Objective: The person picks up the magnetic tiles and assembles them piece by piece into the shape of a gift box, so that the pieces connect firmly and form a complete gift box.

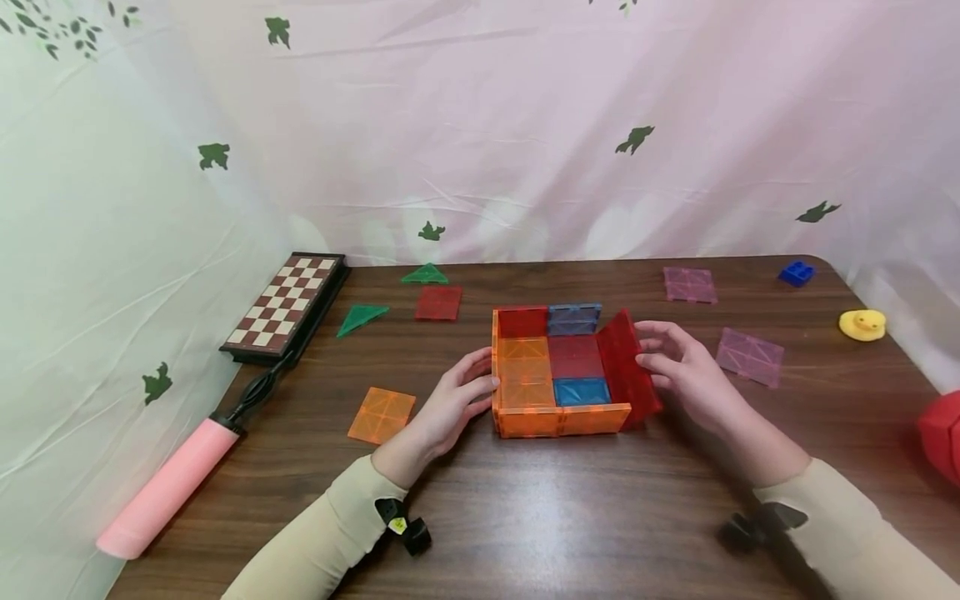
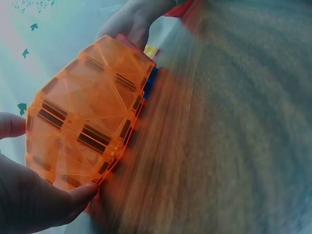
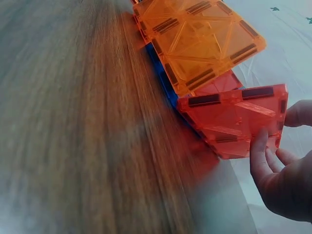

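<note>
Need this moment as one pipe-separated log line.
tile box: open-topped | left hand: touching orange wall | right hand: touching outward-tilted red panel | loose orange square: flat on table

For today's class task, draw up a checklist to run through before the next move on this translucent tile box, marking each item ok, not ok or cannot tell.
1. Left hand touching the orange left wall: ok.
2. Right hand touching the red right wall: ok.
3. Red right wall upright: not ok; it leans outward.
4. Front right corner closed: not ok; the orange front wall and red right wall stand apart at the top.
5. Red right wall firmly attached along its base: cannot tell.
6. Loose orange square tile clear of the box: ok; it lies apart, on the left.
</note>
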A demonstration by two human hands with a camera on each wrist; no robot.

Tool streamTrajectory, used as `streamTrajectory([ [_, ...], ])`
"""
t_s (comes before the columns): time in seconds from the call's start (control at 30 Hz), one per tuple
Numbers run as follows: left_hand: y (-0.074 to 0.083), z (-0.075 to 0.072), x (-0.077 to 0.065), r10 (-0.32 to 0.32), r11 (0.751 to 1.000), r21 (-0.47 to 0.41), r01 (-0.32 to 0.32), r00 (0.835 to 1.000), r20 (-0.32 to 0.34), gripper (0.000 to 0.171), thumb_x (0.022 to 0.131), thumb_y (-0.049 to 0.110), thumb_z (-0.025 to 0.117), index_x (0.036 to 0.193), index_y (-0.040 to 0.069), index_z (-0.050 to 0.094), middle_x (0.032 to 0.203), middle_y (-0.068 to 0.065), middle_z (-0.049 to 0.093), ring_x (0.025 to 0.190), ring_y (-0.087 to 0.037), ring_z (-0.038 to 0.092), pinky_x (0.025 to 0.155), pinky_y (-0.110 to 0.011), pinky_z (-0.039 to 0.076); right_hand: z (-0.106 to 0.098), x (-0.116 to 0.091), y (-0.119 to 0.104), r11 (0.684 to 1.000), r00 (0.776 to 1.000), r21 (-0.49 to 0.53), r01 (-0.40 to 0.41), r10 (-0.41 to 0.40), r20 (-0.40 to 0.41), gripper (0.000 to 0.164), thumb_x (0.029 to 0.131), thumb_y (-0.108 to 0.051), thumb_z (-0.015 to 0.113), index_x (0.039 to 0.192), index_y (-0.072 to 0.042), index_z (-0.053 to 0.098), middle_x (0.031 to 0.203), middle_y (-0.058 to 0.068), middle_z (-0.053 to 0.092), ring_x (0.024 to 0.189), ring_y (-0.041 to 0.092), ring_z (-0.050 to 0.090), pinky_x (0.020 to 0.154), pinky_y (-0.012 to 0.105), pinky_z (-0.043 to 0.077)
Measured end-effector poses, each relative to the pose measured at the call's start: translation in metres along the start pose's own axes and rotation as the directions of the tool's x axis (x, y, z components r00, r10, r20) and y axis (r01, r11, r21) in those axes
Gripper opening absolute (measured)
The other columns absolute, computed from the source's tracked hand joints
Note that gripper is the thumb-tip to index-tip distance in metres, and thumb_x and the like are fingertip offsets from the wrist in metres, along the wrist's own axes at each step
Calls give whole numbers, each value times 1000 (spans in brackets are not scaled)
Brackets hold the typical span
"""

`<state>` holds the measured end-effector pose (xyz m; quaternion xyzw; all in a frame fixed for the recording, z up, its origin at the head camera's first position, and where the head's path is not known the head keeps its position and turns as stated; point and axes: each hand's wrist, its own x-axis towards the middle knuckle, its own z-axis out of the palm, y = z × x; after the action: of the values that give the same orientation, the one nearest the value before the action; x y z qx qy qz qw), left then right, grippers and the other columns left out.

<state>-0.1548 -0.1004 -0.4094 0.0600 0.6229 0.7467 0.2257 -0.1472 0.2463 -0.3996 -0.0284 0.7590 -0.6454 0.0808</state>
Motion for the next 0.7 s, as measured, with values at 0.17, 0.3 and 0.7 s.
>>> streamTrajectory([
  [0.17, 1, 0, 0, 0, 1000, 1, 0, 1000, 0, 60, 101, 9, 53, 157, 3, 31, 159, -22, 32, 139, -38, 42, 112, -55, 36, 7, 5, -3, 1000, 1000, -30, -8, 9, 20, 58, 102, -22, 64, 150, -6, 36, 135, 20, 46, 111, 18, 58, 88, 29, 55],
  [0.3, 1, 0, 0, 5, 1000, 4, -5, 1000, 3, 60, 102, 8, 53, 157, 3, 31, 160, -23, 31, 139, -39, 42, 112, -55, 36, 12, 9, -6, 996, 999, -92, 3, 0, 41, 59, 102, -23, 64, 150, -4, 37, 132, 22, 47, 110, 22, 57, 86, 29, 56],
  [0.7, 1, -1, 1, -7, 1000, 7, 7, 1000, -2, 61, 101, 10, 55, 157, 3, 31, 158, -22, 33, 139, -39, 42, 112, -55, 36, -3, 32, -7, 969, 998, -245, 14, -29, -59, 54, 107, -36, 53, 148, -2, 44, 136, 20, 49, 117, 32, 53, 94, 30, 52],
])
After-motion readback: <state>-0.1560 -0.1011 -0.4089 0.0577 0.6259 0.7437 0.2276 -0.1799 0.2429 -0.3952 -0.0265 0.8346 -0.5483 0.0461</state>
